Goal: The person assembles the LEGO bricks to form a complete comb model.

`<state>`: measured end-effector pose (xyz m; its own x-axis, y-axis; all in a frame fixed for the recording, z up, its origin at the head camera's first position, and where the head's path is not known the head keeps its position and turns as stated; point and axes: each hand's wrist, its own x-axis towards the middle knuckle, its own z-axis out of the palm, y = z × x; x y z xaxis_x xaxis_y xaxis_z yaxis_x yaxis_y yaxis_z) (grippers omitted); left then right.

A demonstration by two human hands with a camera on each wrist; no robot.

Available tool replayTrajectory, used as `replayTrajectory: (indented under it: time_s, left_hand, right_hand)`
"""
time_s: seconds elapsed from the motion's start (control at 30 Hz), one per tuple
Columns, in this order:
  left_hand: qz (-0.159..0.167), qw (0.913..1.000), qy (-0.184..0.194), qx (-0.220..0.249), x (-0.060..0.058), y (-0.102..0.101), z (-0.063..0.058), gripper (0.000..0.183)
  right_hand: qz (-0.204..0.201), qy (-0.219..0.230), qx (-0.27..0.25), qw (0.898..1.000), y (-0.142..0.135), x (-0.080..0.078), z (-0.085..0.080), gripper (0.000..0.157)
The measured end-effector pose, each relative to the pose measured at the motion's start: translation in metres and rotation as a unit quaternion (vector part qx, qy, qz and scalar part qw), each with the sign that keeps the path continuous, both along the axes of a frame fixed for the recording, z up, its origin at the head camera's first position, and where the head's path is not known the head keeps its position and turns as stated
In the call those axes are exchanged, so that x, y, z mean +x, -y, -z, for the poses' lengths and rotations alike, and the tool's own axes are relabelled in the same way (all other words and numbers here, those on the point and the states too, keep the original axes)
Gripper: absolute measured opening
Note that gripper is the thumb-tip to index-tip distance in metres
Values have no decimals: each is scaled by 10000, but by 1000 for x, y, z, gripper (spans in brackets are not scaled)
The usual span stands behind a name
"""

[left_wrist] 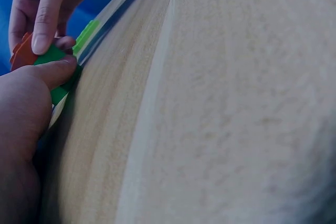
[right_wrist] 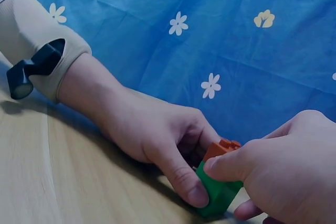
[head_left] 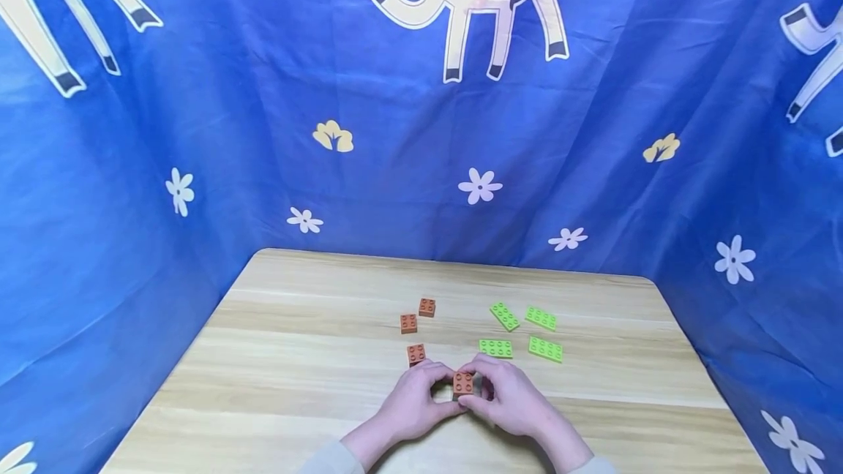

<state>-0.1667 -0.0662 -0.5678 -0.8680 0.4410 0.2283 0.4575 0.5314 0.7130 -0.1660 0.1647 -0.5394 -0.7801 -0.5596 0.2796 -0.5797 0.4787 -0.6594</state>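
Both hands meet near the front middle of the table around a small stack: a reddish-brown toy building brick (head_left: 463, 383) with four studs, on top of a green block (right_wrist: 219, 192). My left hand (head_left: 411, 402) pinches the green block, its thumb lying along the block's side in the right wrist view. My right hand (head_left: 515, 396) holds the brown brick (right_wrist: 218, 149) between thumb and fingers. In the left wrist view the brown brick (left_wrist: 23, 55) and green block (left_wrist: 60, 88) are partly covered by the fingers. The stack's underside is hidden.
Left of centre lie three loose brown bricks (head_left: 408, 323), the nearest just beyond the left hand. Several flat lime-green bricks (head_left: 495, 348) lie to the right, beyond the right hand. A blue patterned cloth (head_left: 408, 189) stands around the wooden table (head_left: 296, 357).
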Motion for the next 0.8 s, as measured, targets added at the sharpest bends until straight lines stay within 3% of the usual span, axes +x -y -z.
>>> replayTrajectory:
  time_s: [0.8]
  left_hand:
    - [-23, 10000, -70, 11, 0, 1, 2, 44]
  right_hand:
    - [-173, 280, 76, 9994, -3, -2, -10, 37]
